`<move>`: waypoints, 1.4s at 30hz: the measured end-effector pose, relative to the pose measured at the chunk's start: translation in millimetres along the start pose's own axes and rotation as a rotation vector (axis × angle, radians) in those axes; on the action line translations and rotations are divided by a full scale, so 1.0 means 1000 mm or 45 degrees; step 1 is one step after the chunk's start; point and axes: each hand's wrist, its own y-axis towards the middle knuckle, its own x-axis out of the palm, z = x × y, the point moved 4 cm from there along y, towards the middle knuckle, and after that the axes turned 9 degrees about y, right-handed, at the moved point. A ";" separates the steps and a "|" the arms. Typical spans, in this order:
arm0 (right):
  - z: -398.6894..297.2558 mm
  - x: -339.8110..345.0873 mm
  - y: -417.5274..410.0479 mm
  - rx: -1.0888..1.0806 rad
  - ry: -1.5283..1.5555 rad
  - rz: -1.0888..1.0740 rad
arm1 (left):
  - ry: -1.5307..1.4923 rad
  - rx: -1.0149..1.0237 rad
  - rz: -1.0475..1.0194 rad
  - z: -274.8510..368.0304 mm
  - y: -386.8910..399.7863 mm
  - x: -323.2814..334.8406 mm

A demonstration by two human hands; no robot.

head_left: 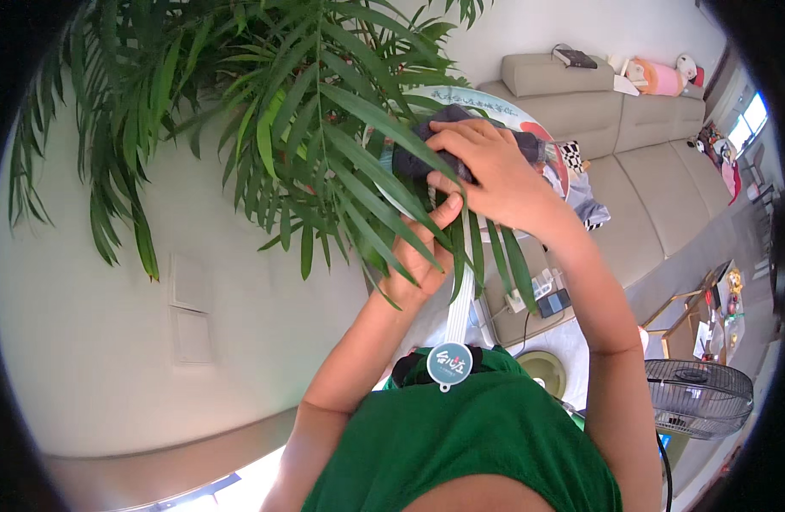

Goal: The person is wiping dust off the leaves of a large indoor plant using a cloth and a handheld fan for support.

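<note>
My right hand (488, 166) is closed on a dark grey cloth (421, 157), bunched among the leaflets of a green potted-type palm (328, 128). Just below it, my left hand (424, 246) curls at a palm frond, its thumb raised against a leaflet. Leaflets cross in front of the left hand and hide some of its fingers. Behind the cloth and leaves is a round hand fan (482, 99) with printed writing. The fan's white ribbed handle (459, 313) runs down towards my green top and ends in a round teal tab (450, 366).
A beige sofa (635, 185) holds cushions, a bag and toys on the right. A power strip (533, 288) and a dark phone-like device (554, 303) lie on a beige seat. An electric fan (699, 397) stands at lower right. A pale wall (111, 320) with switch plates (191, 333) is on the left.
</note>
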 end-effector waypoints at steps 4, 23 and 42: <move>0.001 -0.005 0.001 0.036 0.004 -0.105 | -0.065 -0.086 -0.009 -0.005 -0.003 -0.004; 0.050 -0.072 -0.022 0.418 -0.267 0.225 | -0.095 -0.142 -0.082 0.010 -0.008 -0.005; 0.064 0.013 0.116 0.297 -0.402 0.065 | 0.034 -0.119 0.165 0.011 -0.012 -0.020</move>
